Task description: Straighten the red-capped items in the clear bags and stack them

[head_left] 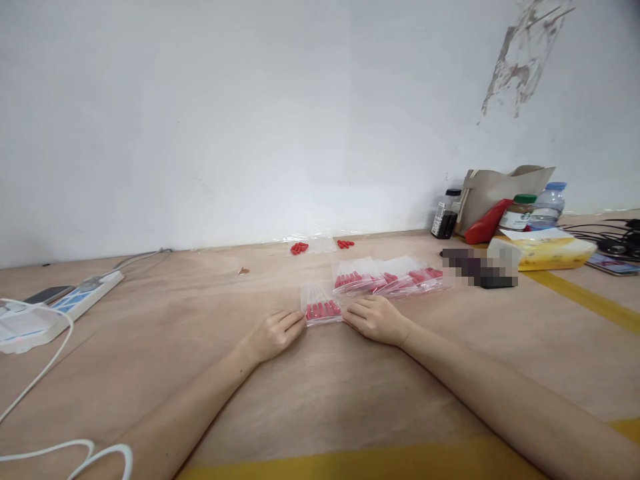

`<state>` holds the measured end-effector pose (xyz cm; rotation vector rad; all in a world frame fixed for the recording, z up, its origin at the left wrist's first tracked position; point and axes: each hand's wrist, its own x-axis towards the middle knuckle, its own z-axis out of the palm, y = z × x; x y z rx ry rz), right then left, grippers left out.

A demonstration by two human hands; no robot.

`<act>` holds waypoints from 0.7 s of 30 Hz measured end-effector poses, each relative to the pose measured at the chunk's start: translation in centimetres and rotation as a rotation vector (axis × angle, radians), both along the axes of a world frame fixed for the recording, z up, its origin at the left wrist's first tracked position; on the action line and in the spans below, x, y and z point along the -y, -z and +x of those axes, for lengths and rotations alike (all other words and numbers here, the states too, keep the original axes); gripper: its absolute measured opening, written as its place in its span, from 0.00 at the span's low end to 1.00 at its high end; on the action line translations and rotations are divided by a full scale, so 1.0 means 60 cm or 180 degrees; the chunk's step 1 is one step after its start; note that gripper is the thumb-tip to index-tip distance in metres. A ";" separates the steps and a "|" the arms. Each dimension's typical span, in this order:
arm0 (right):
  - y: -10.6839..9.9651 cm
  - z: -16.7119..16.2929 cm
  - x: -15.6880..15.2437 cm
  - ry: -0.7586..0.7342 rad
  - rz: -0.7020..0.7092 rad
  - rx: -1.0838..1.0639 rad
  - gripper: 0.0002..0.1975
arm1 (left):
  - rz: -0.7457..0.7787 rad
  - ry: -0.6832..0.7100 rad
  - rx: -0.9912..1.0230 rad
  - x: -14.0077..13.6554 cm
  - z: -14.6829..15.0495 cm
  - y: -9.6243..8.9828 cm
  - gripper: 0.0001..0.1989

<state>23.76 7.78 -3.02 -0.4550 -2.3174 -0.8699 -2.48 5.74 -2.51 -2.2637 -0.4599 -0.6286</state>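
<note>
Small clear bag of red pieces was pinched flat on table between both hands. Left hand was laid at bag's left edge, fingers nearly straight, fingertips touching it. Right hand was laid at bag's right edge, fingers loosely curled, tips on plastic. Filled bags pile was seen just beyond right hand. Loose red pieces were seen farther out, near wall. Power strip was seen well left of left hand.
</note>
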 end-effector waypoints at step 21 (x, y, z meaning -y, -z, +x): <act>-0.009 -0.098 0.014 -0.0014 0.0213 0.0260 0.11 | -0.0235 0.0031 0.0364 0.003 0.017 -0.007 0.06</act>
